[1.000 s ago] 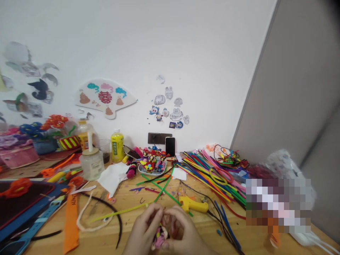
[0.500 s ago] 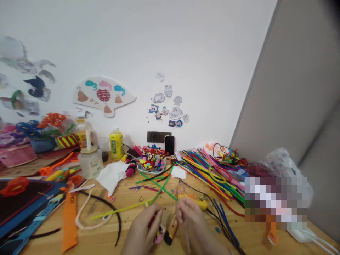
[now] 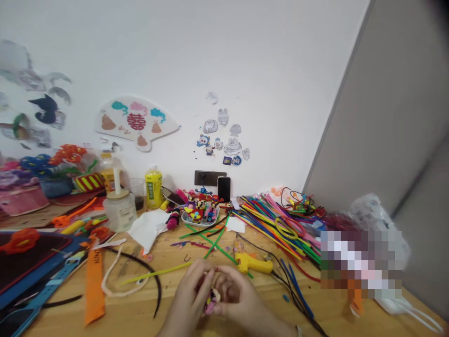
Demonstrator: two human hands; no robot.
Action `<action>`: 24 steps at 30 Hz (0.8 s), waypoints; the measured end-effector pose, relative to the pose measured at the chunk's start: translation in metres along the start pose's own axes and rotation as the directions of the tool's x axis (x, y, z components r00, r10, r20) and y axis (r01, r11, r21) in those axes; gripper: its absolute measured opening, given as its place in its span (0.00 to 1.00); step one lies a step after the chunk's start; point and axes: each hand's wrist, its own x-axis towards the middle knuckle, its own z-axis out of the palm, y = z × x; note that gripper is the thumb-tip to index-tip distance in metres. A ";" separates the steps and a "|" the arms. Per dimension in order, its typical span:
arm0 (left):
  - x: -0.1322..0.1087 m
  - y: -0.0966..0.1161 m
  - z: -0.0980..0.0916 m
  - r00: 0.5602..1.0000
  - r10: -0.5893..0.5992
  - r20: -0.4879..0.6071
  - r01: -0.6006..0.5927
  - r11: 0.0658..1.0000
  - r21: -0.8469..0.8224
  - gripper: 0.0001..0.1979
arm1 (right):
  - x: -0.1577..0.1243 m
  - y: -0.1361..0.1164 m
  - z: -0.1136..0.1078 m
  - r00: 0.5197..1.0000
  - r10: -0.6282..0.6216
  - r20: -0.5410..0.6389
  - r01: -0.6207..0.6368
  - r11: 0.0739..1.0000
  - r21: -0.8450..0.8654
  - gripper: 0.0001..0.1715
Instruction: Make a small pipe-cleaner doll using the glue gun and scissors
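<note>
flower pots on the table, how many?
3, all at the far left: a pink pot nearest, a blue pot behind it, a striped pot to the right. Others could be hidden behind these.

Both hands [image 3: 191,291] [image 3: 242,298] partly hide the pink piece [image 3: 211,307] — details blurred.

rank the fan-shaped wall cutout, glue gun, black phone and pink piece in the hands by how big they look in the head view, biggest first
1. Fan-shaped wall cutout
2. Glue gun
3. Black phone
Unranked: pink piece, partly covered by the left hand and right hand
</note>
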 end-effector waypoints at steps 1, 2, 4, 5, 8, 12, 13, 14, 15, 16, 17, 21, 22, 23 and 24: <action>0.000 0.001 0.000 1.000 0.012 -0.003 -0.012 1.000 0.005 0.10 | 0.000 0.000 0.000 1.000 -0.012 -0.001 0.012 1.000 -0.019 0.38; 0.000 0.001 0.000 1.000 0.019 -0.008 -0.019 1.000 0.010 0.09 | 0.000 -0.001 0.000 1.000 -0.024 0.000 0.024 0.999 -0.044 0.37; -0.001 0.000 0.000 0.999 0.029 -0.016 -0.028 0.999 0.015 0.09 | -0.001 -0.002 0.001 0.999 -0.037 0.014 0.038 0.995 -0.095 0.34; -0.001 0.000 0.000 0.999 0.034 -0.017 -0.034 0.999 0.014 0.09 | -0.002 -0.002 0.001 0.999 -0.034 0.029 0.037 0.994 -0.106 0.33; -0.003 -0.003 0.001 0.999 0.035 -0.011 -0.035 0.999 -0.002 0.08 | -0.004 -0.003 0.002 0.997 -0.009 0.077 0.015 0.997 -0.077 0.30; -0.003 -0.005 0.001 1.000 0.010 -0.024 -0.010 1.000 -0.019 0.08 | -0.005 -0.005 0.002 0.996 0.009 0.088 -0.003 0.998 -0.070 0.21; -0.003 -0.005 0.001 1.000 0.003 -0.029 -0.004 1.000 -0.023 0.08 | -0.005 -0.004 0.003 0.996 0.009 0.094 -0.005 0.999 -0.050 0.22; -0.002 -0.005 0.002 0.999 -0.005 -0.034 0.004 1.000 -0.027 0.08 | -0.005 -0.004 0.003 0.995 0.008 0.104 -0.006 1.000 -0.020 0.24; -0.002 -0.004 0.002 0.999 -0.012 -0.038 0.011 1.000 -0.029 0.09 | -0.004 -0.003 0.003 0.993 0.006 0.117 -0.007 1.000 0.010 0.27; -0.002 -0.003 0.002 0.999 -0.017 -0.040 0.016 0.999 -0.031 0.09 | -0.004 -0.002 0.004 0.991 0.006 0.133 -0.010 0.999 0.031 0.30; -0.002 -0.001 0.002 0.999 -0.018 -0.039 0.016 0.999 -0.031 0.10 | -0.003 -0.002 0.004 0.988 0.011 0.153 -0.017 0.999 0.039 0.30; -0.003 0.001 0.003 1.000 -0.005 -0.026 0.004 1.000 -0.024 0.10 | -0.003 -0.002 0.003 0.980 0.044 0.193 -0.042 0.999 -0.013 0.26; -0.003 0.001 0.003 1.000 -0.004 -0.023 0.004 1.000 -0.022 0.10 | -0.003 -0.004 0.003 0.980 0.046 0.193 -0.042 0.999 -0.024 0.26; -0.003 0.000 0.004 1.000 -0.005 -0.020 0.004 1.000 -0.023 0.10 | -0.004 -0.005 0.003 0.980 0.047 0.193 -0.042 0.999 -0.034 0.27; -0.004 -0.001 0.004 1.000 -0.007 -0.016 0.007 1.000 -0.025 0.10 | -0.004 -0.006 0.003 0.979 0.049 0.198 -0.041 0.998 -0.042 0.28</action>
